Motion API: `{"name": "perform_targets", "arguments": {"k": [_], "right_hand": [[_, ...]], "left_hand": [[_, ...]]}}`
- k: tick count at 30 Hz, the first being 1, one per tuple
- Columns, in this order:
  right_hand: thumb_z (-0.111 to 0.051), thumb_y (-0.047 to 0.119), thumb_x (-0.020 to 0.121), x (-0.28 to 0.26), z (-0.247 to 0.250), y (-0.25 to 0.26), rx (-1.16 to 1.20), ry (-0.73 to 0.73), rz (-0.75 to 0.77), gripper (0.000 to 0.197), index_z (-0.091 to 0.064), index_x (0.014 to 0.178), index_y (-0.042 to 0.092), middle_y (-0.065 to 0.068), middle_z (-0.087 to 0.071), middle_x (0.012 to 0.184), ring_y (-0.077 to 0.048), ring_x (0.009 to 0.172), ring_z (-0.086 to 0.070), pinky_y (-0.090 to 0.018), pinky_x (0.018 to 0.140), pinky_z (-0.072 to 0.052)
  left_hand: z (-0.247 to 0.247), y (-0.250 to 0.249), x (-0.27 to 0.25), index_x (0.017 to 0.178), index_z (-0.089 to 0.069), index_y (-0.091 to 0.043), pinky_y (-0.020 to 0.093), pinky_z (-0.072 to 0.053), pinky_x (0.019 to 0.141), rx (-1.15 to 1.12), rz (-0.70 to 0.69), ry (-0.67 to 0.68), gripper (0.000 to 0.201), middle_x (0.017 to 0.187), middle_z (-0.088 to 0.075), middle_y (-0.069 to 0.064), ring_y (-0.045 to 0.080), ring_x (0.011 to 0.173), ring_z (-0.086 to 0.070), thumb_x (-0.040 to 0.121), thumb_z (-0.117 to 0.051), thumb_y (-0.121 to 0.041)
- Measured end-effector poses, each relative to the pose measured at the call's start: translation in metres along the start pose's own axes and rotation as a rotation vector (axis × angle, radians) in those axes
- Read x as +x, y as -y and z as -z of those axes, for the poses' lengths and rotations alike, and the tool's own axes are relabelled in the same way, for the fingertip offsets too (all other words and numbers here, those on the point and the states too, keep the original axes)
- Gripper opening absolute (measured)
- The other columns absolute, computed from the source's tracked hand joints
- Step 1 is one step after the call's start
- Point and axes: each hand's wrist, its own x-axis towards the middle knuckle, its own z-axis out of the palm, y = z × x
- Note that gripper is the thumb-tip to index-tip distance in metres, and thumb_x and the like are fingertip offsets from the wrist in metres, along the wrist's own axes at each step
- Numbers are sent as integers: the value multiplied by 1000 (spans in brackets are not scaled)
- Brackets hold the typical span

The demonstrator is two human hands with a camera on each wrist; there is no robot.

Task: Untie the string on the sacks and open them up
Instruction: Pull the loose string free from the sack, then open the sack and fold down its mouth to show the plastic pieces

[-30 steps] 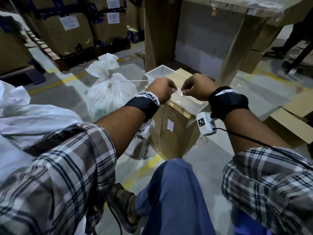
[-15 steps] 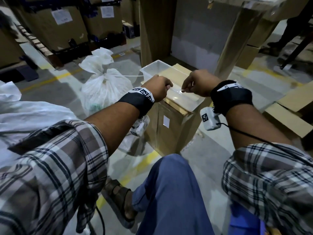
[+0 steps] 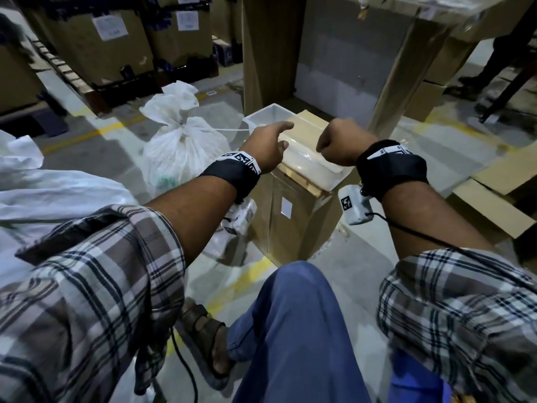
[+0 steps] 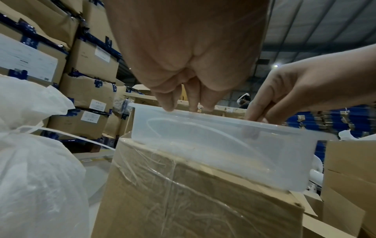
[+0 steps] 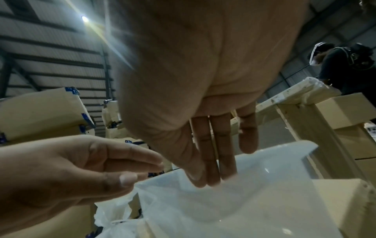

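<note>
Both hands hung empty with loose, straight fingers over the translucent tub (image 3: 311,167) on the carton's (image 3: 293,219) top: left hand (image 3: 268,146) apart from right hand (image 3: 340,144). The tied sack (image 3: 180,149) stood beside the carton's left edge, its string (image 3: 229,130) reaching toward the tub.

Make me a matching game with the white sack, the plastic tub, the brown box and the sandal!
Things:
1. white sack
2. clear plastic tub
3. cardboard box
4. sandal

States:
A. worn on a foot
B. under the tub
C. tied shut with string
D. below both hands

Pairs: 1-C, 2-D, 3-B, 4-A
</note>
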Motion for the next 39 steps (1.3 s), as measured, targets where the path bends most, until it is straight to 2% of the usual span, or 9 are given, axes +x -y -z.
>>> {"name": "perform_targets", "arguments": {"k": [5, 13, 16, 21, 26, 30, 33, 36, 39], "right_hand": [[-59, 16, 85, -12, 5, 57, 67, -105, 44, 22, -76, 97, 18, -7, -72, 99, -28, 89, -67, -44, 86, -59], [-52, 20, 83, -55, -37, 217, 352, -193, 208, 27, -76, 95, 19, -9, -73, 101, -31, 96, -65, -37, 88, -56], [-51, 17, 82, -75, -67, 300, 466, -104, 322, 25, -76, 88, 19, -5, -74, 97, -27, 96, -66, -35, 83, -56], [-55, 18, 85, -113, -104, 412, 522, 7, 551, 22, -77, 86, 17, -4, -75, 91, -25, 92, -66, -37, 82, -55], [-61, 18, 85, -155, -146, 485, 638, 134, 702, 17, -77, 83, 15, -1, -75, 83, -19, 85, -68, -31, 81, -54], [-65, 17, 86, -193, -172, 527, 643, 255, 919, 14, -79, 89, 14, 1, -77, 88, -9, 81, -67, -25, 82, -53], [-71, 31, 87, -223, -192, 545, 614, 426, 1042, 21, -76, 102, 17, 5, -74, 100, -7, 89, -67, -28, 85, -53], [-76, 57, 78, -246, -207, 557, 522, 579, 1158, 54, -69, 120, 24, 10, -66, 122, -2, 106, -58, -18, 89, -46], [-74, 66, 73, -264, -222, 568, 387, 604, 1223, 59, -69, 115, 26, 10, -68, 115, -7, 108, -62, -27, 93, -49]], "left_hand": [[40, 18, -20, 142, -52, -26, 33, -40, 110, 27, 22, -48, 44, 145, -56, 0, 20, 132, -52, 100, -56, -19], [163, 81, -142, 126, -67, -18, 19, -43, 99, -2, 60, -220, 33, 124, -69, -6, 5, 117, -61, 96, -58, -8], [218, 118, -215, 121, -70, -23, 19, -45, 99, 49, 164, -307, 29, 117, -71, -11, 2, 112, -62, 95, -60, -13], [281, 161, -324, 114, -72, -21, 5, -42, 87, 101, 303, -438, 24, 110, -72, -14, -4, 103, -63, 94, -61, -13], [309, 198, -419, 111, -72, -29, 18, -47, 90, 169, 473, -558, 22, 108, -71, -20, -6, 104, -62, 92, -63, -22], [328, 211, -476, 107, -72, -32, 18, -48, 84, 214, 579, -677, 21, 101, -70, -24, -8, 98, -61, 90, -62, -24], [334, 217, -504, 106, -73, -29, 23, -51, 87, 220, 641, -720, 22, 104, -72, -19, -3, 101, -64, 91, -60, -20], [332, 218, -523, 108, -73, -30, 32, -53, 91, 271, 658, -701, 22, 105, -73, -18, 2, 102, -65, 91, -61, -21], [334, 213, -535, 110, -72, -30, 33, -52, 91, 320, 587, -691, 23, 106, -72, -16, 6, 105, -64, 92, -62, -21]]}}
